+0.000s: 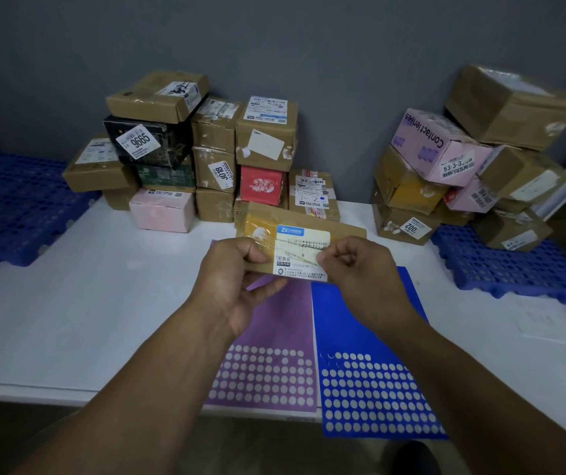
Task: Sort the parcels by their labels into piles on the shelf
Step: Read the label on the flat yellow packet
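The step in hand is reading the label. The left hand (237, 279) grips the left end of a flat parcel (302, 231), held above the table (69, 303) over the purple sheet (274, 320) and blue sheet (353, 330). The right hand (360, 269) pinches the parcel at its label (300, 250); whether a dot sticker sits under those fingertips I cannot tell. Next, the parcel likely needs matching to the left pile (206, 149) or right pile (446, 166), then setting down squarely.
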